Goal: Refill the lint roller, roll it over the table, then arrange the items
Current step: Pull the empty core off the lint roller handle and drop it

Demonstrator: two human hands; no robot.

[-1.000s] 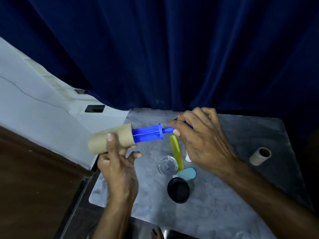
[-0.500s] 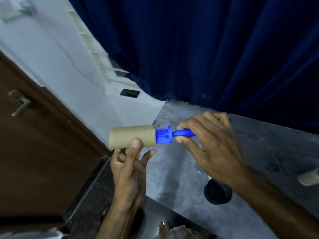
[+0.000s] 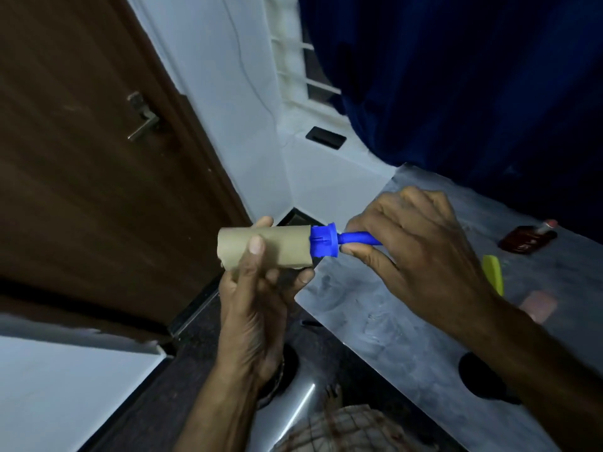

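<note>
A tan cardboard roll [image 3: 280,244] sits almost fully over the blue lint roller [image 3: 324,240]; only the blue end flange and thin handle show. My left hand [image 3: 257,298] grips the roll from below, thumb on its front. My right hand [image 3: 414,252] pinches the blue handle at the right. Both are held in the air past the left edge of the grey table [image 3: 385,324].
On the table lie a dark red bottle [image 3: 525,240], a yellow-green strip [image 3: 492,276], a pinkish pad [image 3: 538,305] and a black round lid [image 3: 483,376]. A brown door [image 3: 81,164] stands to the left, a blue curtain [image 3: 473,76] behind.
The roll has slid further onto the blue roller, covering most of its core. My view has swung left toward the door; the spare cardboard tube has left the frame.
</note>
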